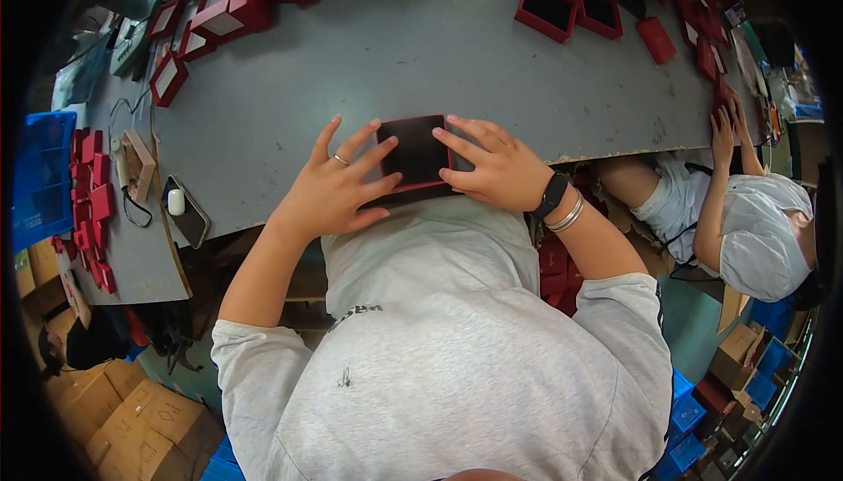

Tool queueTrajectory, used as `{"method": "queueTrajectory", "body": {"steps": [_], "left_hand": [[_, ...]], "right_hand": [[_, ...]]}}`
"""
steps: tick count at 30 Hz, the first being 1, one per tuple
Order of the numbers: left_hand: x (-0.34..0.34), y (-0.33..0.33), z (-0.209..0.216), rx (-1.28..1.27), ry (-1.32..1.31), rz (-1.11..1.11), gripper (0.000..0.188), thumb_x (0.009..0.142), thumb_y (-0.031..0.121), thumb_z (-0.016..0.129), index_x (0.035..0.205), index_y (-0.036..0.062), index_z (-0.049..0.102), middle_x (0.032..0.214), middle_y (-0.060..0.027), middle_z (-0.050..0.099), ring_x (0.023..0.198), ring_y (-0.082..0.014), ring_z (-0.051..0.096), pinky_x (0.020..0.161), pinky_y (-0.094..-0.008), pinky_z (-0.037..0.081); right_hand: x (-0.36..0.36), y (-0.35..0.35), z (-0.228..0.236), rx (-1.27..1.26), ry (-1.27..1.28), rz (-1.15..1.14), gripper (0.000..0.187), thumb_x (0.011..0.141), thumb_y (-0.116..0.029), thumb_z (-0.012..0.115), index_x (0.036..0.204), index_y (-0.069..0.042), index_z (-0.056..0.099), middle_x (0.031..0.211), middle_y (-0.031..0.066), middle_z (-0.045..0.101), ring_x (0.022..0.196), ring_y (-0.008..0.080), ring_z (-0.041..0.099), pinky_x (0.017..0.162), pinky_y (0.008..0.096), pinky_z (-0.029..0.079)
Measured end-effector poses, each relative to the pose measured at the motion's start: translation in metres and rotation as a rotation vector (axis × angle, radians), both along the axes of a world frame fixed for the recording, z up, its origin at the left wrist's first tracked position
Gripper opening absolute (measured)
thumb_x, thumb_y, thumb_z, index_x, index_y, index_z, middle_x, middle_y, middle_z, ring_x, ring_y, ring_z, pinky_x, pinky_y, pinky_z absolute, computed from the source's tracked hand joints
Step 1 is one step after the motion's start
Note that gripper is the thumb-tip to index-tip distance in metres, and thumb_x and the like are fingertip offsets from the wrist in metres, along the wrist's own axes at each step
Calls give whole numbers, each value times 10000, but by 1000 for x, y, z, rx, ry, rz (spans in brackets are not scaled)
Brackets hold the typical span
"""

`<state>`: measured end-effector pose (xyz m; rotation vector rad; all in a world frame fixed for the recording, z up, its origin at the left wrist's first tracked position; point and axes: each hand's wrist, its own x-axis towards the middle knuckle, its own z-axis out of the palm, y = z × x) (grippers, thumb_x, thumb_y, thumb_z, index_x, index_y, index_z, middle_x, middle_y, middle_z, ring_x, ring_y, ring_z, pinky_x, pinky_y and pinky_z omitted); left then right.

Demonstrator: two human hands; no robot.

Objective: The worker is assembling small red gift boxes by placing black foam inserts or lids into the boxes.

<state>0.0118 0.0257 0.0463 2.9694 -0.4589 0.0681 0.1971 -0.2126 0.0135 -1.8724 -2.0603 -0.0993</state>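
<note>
A shallow red box with a black inside lies at the table's near edge, right in front of my body. My left hand, with a ring on one finger, is at its left side. Two of its fingertips reach over the rim onto the black surface, while the other fingers are spread outside it. On the right side my right hand has its fingertips on the rim and just inside. A black wristband and silvery bangles circle that wrist. Both hands hold the box between them.
Red boxes are piled at the far left, and two open red boxes sit at the far right. A phone with a white case on it lies left. Another person sits at right, hands at red boxes. Cardboard boxes stand lower left.
</note>
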Motion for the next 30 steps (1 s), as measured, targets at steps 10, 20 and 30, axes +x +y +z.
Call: {"method": "queueTrajectory", "body": {"steps": [10, 20, 30], "left_hand": [[-4, -2, -8, -36, 31, 67, 421, 794, 507, 734, 1171, 320, 707, 1445, 12, 539, 1455, -279, 344, 1192, -668, 38], [6, -28, -19, -8, -56, 217, 607, 724, 580, 770, 1275, 351, 662, 1505, -94, 457, 1407, -274, 378, 1176, -670, 57], [10, -38, -18, -3, 14, 320, 710, 703, 542, 814, 1354, 370, 591, 1492, -113, 448, 1434, -327, 317, 1161, -684, 69]], "right_hand": [[2, 5, 13, -108, -64, -2, 266, 808, -306, 774, 1026, -202, 662, 1459, 67, 507, 1396, 279, 416, 1124, 447, 372], [-4, 16, 16, -202, -117, -81, 687, 735, -411, 819, 1323, -146, 582, 1502, 124, 449, 1421, 263, 384, 1174, 422, 304], [-12, 24, 10, -199, -49, -184, 792, 696, -376, 840, 1362, -61, 547, 1430, 126, 496, 1370, 277, 416, 1172, 451, 310]]}}
